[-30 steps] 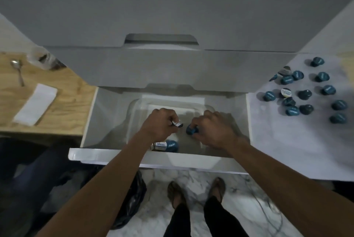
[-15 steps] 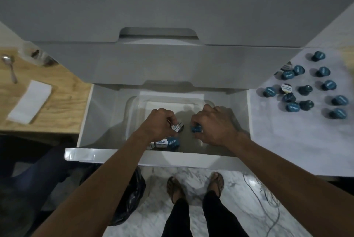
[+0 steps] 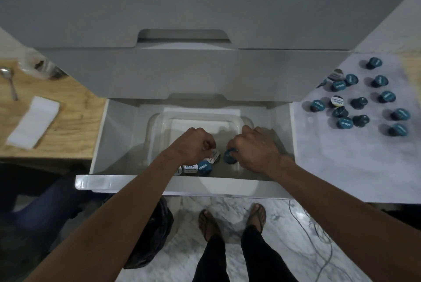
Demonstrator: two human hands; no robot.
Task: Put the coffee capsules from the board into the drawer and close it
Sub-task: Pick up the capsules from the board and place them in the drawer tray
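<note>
Drawer (image 3: 145,184): pulled open, in the middle of the frame, its white front edge is toward the person.
Tub (image 3: 157,126): a clear plastic tub inside the drawer; both hands reach into it.
Left hand (image 3: 193,145): in the tub, left of centre, fingers curled around a capsule (image 3: 214,156) that shows a white label at the fingertips.
Right hand (image 3: 255,147): in the tub, right of centre, fingers curled over a blue capsule (image 3: 230,155); only the left part of this capsule is seen.
Hands to each other: near, not touching; the two held capsules are side by side between them.
Capsules in tub (image 3: 198,167): a few lie at the near wall, just below the left hand; how many, I cannot tell exactly.
Board (image 3: 341,163): pale marble surface in the right part of the frame, beside the drawer.
Capsules on board (image 3: 360,101): many blue ones are spread in the upper right; one (image 3: 337,101) stands with its white label up.
Table (image 3: 68,90): wooden, at the left side of the frame.
Napkin (image 3: 34,122): white, folded, on the table.
Spoon (image 3: 9,81): on the table at the far left.
Floor (image 3: 182,247): marble; feet in sandals at bottom centre.
</note>
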